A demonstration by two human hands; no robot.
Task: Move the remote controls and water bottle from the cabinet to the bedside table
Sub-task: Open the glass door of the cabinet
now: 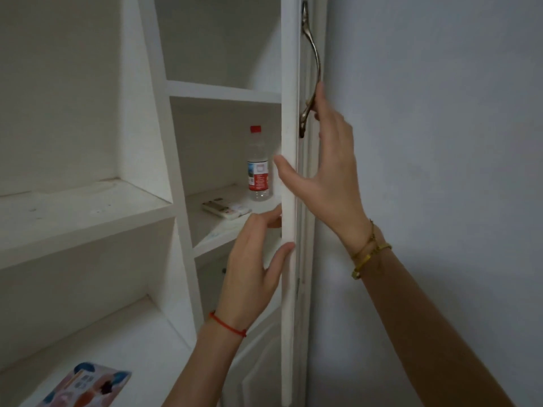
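A clear water bottle (258, 168) with a red cap and red label stands upright on a shelf inside the white cabinet (223, 91). In front of it lie white remote controls (224, 209), side by side. The cabinet door (289, 201) stands open, edge-on to me. My left hand (252, 268) touches the door's edge low down, fingers apart, thumb against the edge. My right hand (326, 171) spans the door higher up: its thumb rests on the door's edge and its fingers reach the metal handle (311, 69) on the outer face. Neither hand holds an object.
Open white shelves (79, 218) fill the left side. A colourful printed box (85, 386) lies on the lowest surface at the bottom left. A grey-blue wall (440, 142) is to the right of the door.
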